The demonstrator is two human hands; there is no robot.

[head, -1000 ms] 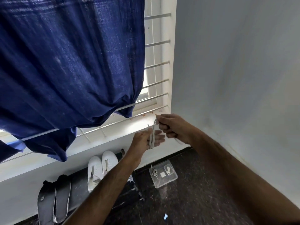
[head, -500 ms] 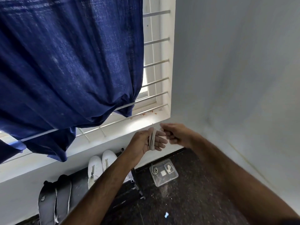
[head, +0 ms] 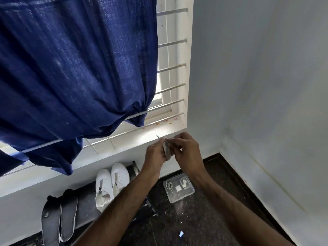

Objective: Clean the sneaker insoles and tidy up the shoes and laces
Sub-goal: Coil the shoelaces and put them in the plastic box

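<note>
On the dark floor nearest me lies a small blue scrap (head: 181,234), and beyond it a clear plastic box (head: 179,189) stands beside a low black rack (head: 88,196) carrying the two grey insoles (head: 59,215) and the pair of white sneakers (head: 111,181). Above these, my left hand (head: 154,153) grips a coiled white lace (head: 166,150), fingers curled round the bundle, while my right hand (head: 186,150) pinches its loose end. Behind both stand the window sill (head: 124,139) and the blue curtain (head: 71,68).

White sneakers (head: 111,183) side by side, grey insoles (head: 58,217) beside (leaning), coiled lace (head: 166,150)
</note>
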